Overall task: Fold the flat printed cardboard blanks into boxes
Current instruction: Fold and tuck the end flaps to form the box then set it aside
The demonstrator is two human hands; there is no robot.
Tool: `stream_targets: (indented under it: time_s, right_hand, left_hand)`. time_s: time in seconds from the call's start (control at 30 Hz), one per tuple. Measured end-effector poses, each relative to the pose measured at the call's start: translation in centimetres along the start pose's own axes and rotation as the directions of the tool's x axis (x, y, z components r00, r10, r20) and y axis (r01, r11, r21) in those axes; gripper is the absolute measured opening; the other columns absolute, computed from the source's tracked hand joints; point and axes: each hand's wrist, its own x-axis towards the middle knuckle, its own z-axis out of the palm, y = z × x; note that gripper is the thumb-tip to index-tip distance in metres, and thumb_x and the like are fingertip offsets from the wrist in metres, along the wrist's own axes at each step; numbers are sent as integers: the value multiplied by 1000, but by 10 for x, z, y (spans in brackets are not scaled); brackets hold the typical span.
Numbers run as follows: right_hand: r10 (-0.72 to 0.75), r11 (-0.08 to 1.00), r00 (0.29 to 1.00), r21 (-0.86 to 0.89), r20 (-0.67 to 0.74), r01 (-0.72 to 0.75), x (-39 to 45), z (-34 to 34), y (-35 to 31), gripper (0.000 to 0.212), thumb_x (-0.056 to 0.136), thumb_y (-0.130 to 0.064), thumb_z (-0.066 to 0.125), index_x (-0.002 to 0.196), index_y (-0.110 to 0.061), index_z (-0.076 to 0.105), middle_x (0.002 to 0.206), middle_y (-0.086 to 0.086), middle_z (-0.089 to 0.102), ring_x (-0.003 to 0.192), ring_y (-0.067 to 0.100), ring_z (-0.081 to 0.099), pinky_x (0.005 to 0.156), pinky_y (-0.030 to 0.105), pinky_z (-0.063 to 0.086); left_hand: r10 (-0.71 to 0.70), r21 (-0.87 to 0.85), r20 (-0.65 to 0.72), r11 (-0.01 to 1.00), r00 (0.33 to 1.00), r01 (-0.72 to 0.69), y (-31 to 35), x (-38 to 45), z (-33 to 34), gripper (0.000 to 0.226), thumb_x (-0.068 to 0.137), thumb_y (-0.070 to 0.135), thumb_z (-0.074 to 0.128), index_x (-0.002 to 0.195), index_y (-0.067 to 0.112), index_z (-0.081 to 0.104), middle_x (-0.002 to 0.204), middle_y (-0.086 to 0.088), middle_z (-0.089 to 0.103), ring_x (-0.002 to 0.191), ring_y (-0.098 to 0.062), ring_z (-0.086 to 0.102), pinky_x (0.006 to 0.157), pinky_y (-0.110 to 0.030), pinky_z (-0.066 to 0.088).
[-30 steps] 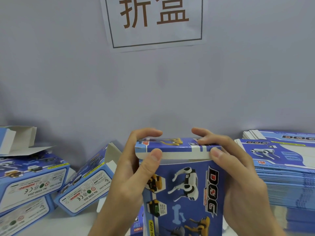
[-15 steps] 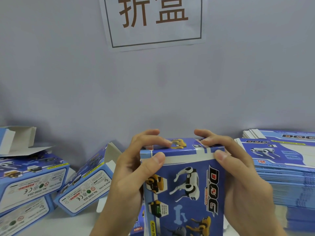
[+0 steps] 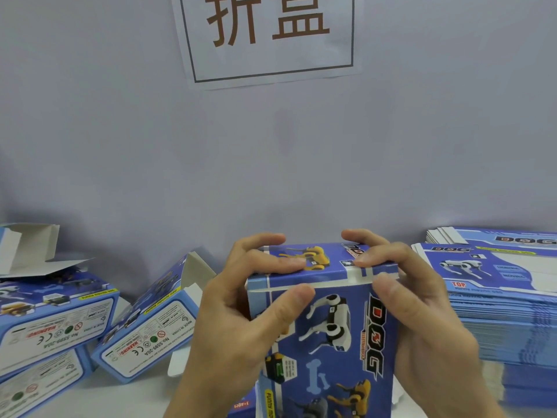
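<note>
A blue printed box (image 3: 328, 333) with robot-dog pictures and the word DOG stands upright in front of me. My left hand (image 3: 241, 315) grips its upper left corner, fingers curled over the top flap and thumb on the front face. My right hand (image 3: 419, 312) grips the upper right corner the same way, fingertips pressing on the top flap. The flap lies almost flat, with a thin white edge showing along the front.
A tall stack of flat blue blanks (image 3: 500, 300) sits at the right. Folded boxes (image 3: 144, 324) with open white flaps lie at the left, one more stack (image 3: 45, 315) at the far left. A paper sign (image 3: 268, 37) hangs on the grey wall behind.
The top flap has come down from a raised, gapped position to nearly flat on the box. Both hands' fingers slid further onto the top.
</note>
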Motion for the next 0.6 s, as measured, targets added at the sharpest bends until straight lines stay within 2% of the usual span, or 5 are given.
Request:
stream_targets:
  time_s: [0.1, 0.27, 0.4, 0.5, 0.6]
  right_hand:
    - [-48, 996, 999, -70, 20, 49, 2, -2, 2, 33, 63, -40, 91, 76, -17, 72, 131, 4, 63, 105, 38, 70, 66, 41, 60]
    - [-97, 990, 995, -108, -29, 94, 4, -5, 7, 38, 65, -50, 88, 78, -17, 73, 129, 4, 64, 106, 34, 69, 66, 37, 60]
    - [-184, 966, 981, -196, -58, 169, 6, -4, 11, 43, 72, -55, 81, 106, -29, 72, 133, -1, 64, 127, 31, 58, 95, 53, 52]
    - [-305, 910, 938, -340, -166, 236, 8, -3, 3, 28, 79, -38, 71, 108, -38, 68, 118, -7, 68, 120, 16, 60, 97, 31, 48]
    - [-444, 745, 878, -618, -180, 250, 8, 2, -6, 15, 84, -25, 61, 96, -32, 67, 91, -6, 64, 89, 15, 60, 79, 31, 47]
  left_hand:
    - [52, 9, -33, 999, 998, -52, -2, 1, 4, 34, 65, 65, 80, 83, 36, 77, 120, 13, 65, 117, -16, 64, 63, -35, 63]
    - [62, -10, -58, 998, 996, -62, -6, 1, 6, 25, 71, 59, 80, 81, 36, 79, 118, 12, 67, 117, -15, 64, 61, -35, 63]
    - [147, 57, -147, 989, 978, -140, -10, 4, 3, 19, 73, 52, 77, 84, 37, 79, 112, 8, 71, 111, -12, 66, 66, -30, 62]
    - [127, 12, -450, 991, 884, -137, -15, 9, -8, 31, 71, 61, 76, 87, 34, 79, 87, 5, 75, 73, -11, 66, 63, -34, 58]
    - [61, -48, -731, 989, 680, -141, -22, 13, -23, 45, 62, 73, 75, 88, 37, 80, 76, 10, 75, 65, -11, 65, 60, -29, 58]
